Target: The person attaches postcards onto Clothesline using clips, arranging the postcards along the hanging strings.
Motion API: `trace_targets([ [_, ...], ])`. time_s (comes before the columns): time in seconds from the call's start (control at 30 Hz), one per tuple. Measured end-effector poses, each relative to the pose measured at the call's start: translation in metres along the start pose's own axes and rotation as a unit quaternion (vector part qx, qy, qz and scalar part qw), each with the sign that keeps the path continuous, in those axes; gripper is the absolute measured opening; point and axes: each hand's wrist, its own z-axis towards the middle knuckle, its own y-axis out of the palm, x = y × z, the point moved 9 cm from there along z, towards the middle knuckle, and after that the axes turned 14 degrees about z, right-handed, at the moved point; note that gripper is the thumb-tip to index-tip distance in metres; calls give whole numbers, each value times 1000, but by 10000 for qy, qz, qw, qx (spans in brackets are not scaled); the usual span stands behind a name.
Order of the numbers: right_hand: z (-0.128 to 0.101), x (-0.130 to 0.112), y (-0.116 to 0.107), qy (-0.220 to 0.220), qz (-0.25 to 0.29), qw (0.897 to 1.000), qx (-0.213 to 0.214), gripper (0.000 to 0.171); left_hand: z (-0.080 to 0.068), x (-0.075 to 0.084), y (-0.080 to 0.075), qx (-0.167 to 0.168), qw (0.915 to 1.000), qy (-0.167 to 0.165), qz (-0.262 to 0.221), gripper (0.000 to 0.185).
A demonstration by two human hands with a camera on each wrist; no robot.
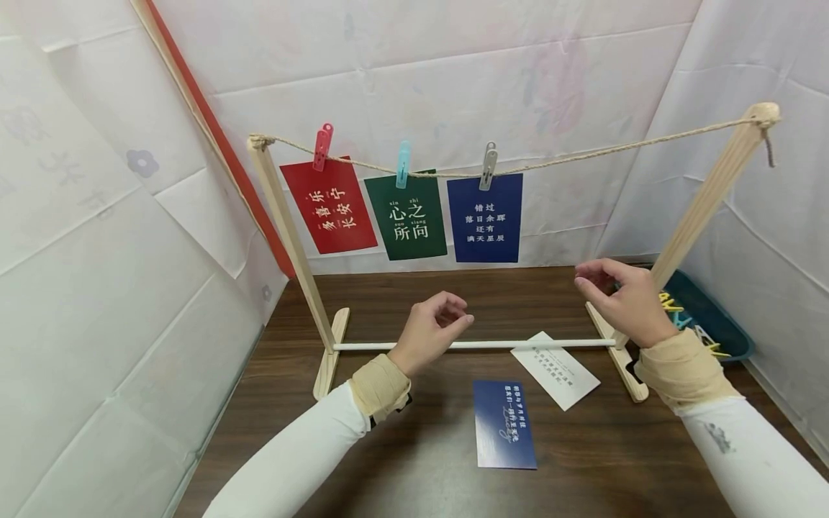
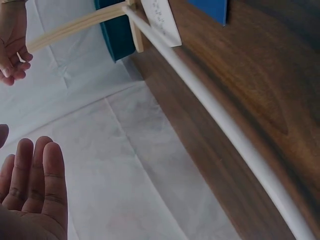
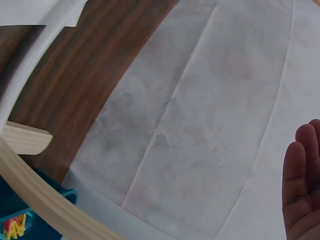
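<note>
My left hand (image 1: 430, 327) hovers over the white crossbar of a wooden stand, its fingers loosely curved around nothing. Near the right post, my right hand (image 1: 618, 298) is raised with relaxed fingers, also holding nothing. From the twine (image 1: 576, 156) hang a red card (image 1: 329, 205) under a red clothespin (image 1: 322, 147), a green card (image 1: 406, 216) under a light blue clothespin (image 1: 403, 164), and a blue card (image 1: 484, 218) under a grey clothespin (image 1: 488, 165). On the table lie another blue card (image 1: 505, 424) and a white card (image 1: 557, 370), the latter partly beneath the crossbar (image 1: 479, 345).
Behind the right post (image 1: 712, 187) stands a teal basket (image 1: 741, 342) holding several coloured clothespins (image 1: 680, 320). The left post (image 1: 291, 244) rises from a wooden foot on the brown table (image 1: 401, 460). White patterned cloth (image 1: 453, 65) covers the walls behind.
</note>
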Motion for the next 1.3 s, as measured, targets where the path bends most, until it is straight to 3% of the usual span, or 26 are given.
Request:
trace_targets([
  [0.37, -16, 20, 0, 228, -101, 9996, -118, 14, -9, -7, 16, -232, 9996, -17, 132, 16],
  [0.8, -36, 49, 0, 891, -217, 9954, -288, 13, -19, -15, 30, -554, 9983, -78, 179, 16],
  [1.3, -53, 65, 1, 1065, -252, 9937, -260, 11, -30, -18, 52, -1071, 9935, 98, 374, 16],
])
